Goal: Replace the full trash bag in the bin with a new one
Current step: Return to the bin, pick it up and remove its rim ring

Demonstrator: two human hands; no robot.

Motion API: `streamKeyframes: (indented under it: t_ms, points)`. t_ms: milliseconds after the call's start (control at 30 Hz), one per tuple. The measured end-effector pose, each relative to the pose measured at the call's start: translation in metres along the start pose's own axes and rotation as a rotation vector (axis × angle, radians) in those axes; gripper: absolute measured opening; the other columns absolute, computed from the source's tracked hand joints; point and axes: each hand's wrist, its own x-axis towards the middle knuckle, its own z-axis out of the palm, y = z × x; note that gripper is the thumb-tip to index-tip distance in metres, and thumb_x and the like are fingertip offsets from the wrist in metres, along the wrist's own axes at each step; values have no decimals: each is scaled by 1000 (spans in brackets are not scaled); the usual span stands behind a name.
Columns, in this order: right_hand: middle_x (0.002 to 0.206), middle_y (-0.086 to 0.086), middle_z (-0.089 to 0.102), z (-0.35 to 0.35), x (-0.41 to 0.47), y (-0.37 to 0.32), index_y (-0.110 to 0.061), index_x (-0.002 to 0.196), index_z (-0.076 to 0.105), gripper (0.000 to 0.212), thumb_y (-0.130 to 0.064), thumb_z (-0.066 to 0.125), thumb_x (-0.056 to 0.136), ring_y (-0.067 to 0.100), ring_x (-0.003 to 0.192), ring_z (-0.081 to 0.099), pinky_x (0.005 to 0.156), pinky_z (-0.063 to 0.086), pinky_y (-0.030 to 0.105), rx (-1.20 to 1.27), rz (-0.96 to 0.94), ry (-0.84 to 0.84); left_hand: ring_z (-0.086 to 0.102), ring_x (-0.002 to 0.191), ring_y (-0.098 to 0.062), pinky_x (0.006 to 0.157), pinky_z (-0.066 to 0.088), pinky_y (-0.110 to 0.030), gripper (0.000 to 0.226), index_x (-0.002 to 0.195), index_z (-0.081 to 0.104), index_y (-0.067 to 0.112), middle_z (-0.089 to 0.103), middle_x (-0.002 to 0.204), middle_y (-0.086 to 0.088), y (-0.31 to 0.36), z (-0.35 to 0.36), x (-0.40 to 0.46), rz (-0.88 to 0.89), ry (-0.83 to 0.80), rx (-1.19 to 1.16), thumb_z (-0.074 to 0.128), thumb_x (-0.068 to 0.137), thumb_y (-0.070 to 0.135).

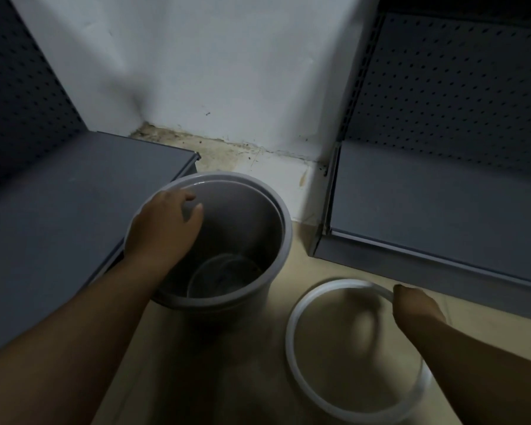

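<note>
A round grey bin (276, 240) stands on the floor between two shelf units, with no bag inside; its bare bottom shows. My left hand (163, 228) rests over its near-left rim, fingers curled at the inner edge. To the right of the bin, a white ring (292, 326), the bin's rim hoop, hangs just above the floor and looks blurred. My right hand (414, 308) grips that ring at its far right side. No trash bag is in view.
A grey shelf unit (59, 216) sits to the left and another grey shelf unit (442, 204) to the right, both with perforated back panels. A white wall (212, 72) with a stained base stands behind the bin. Beige floor (301, 262) lies around it.
</note>
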Motion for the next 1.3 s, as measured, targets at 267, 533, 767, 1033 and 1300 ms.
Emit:
streamKeyframes:
  t_ms: [267,533,767,1033,1300]
  points:
    - [124,14,58,1,6,-18,-5,122,51,30,-12,41,94,27,113,58,91,46,32,25,36,-94,44,123,-27,97,39,-41,36,126,49,20,46,136,-11,0,9,8,-7,7,-24,48,91,29]
    - [119,14,63,-27,-14,-58,-8,117,56,28,-15,42,94,31,109,60,88,48,34,119,-88,47,49,118,-28,98,41,-42,37,125,51,18,53,131,-10,12,-2,12,16,62,-5,46,91,34]
    - [125,15,59,-158,-85,-84,-11,126,54,35,-13,39,94,32,115,54,90,46,36,209,-230,149,53,110,-30,94,44,-43,36,119,55,16,57,122,-10,75,-101,-3,9,10,-17,44,91,36]
    - [124,11,58,-397,-194,-108,-14,125,54,33,-25,42,96,30,113,52,88,47,36,234,-471,224,56,110,-29,92,44,-38,59,117,58,17,62,121,-8,180,-314,-35,-45,47,78,28,80,52]
    - [121,1,59,-642,-343,-151,-21,124,53,31,-30,42,96,19,109,54,87,47,29,290,-858,404,67,88,-25,77,52,-34,43,94,65,23,71,93,-1,289,-555,-86,-164,317,296,36,78,50]
